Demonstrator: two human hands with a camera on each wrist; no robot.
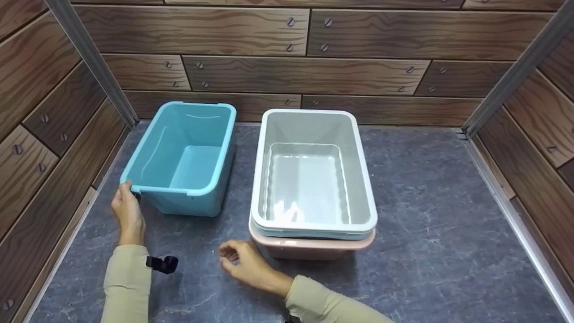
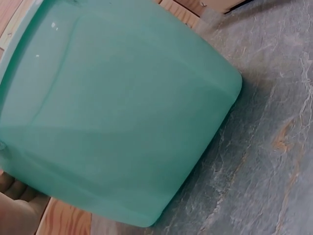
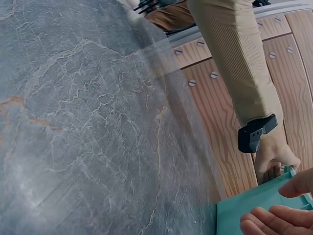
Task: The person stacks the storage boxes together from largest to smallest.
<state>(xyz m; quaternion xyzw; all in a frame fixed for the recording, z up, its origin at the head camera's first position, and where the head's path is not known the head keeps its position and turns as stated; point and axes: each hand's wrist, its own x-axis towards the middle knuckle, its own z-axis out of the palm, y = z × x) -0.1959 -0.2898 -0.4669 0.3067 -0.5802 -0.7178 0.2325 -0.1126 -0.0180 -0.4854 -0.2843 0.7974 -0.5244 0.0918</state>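
A teal bin (image 1: 179, 157) stands empty on the grey table at the left, slightly askew. My left hand (image 1: 127, 190) grips its near left corner rim. In the left wrist view the teal bin's outer wall (image 2: 112, 122) fills the frame. The right wrist view shows the left hand (image 3: 275, 160) on the teal bin's corner (image 3: 244, 213). My right hand (image 1: 229, 258) hovers over the table with loosely curled fingers and holds nothing. It is just left of a stack of bins (image 1: 314, 179): a white one on top, a teal rim beneath it, a pink one (image 1: 309, 246) at the bottom.
Wood-patterned walls (image 1: 305, 72) close in the grey stone-patterned table (image 1: 430, 215) at the back and on both sides. Bare table lies to the right of the stack and in front of both hands. A black wrist camera mount (image 1: 162, 264) sits on the left sleeve.
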